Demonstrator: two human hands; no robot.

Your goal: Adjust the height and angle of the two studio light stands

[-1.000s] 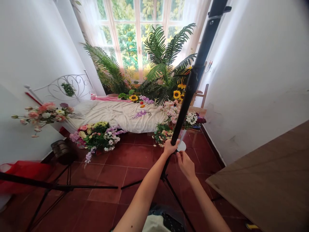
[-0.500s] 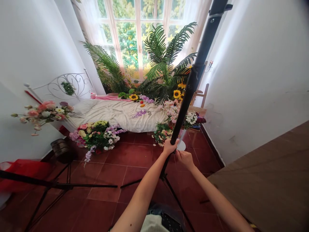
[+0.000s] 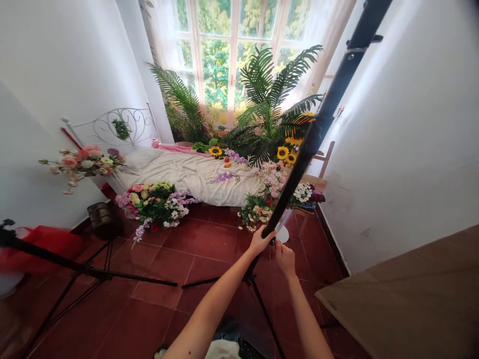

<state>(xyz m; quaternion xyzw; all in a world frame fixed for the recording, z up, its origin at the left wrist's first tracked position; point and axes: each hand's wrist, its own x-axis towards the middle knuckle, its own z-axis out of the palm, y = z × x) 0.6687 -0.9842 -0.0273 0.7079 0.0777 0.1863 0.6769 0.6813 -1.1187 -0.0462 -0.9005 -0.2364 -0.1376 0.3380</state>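
A black light stand (image 3: 290,192) leans up and to the right across the head view, its legs spread on the floor. My left hand (image 3: 262,241) is wrapped round the pole low down, just above where the legs join. Beside it, my right hand (image 3: 285,257) is closed, thumb and finger pinching a small dark knob (image 3: 273,241) on the pole's right side. The fingers mostly cover that knob. Past the frame's top edge, the upper end of the stand is out of sight.
Ahead is a bed with a cream blanket (image 3: 194,174), flower bunches (image 3: 153,204) and palms (image 3: 267,94) by the window. Another black stand (image 3: 90,271) spreads its legs at left, near red fabric (image 3: 45,247). At right are a wall (image 3: 404,149) and a brown panel (image 3: 407,294).
The view has shifted, so the room and pole's upper part sit further right. My right hand has turned, its wrist now lower and its forearm steeper. My left hand keeps its grip.
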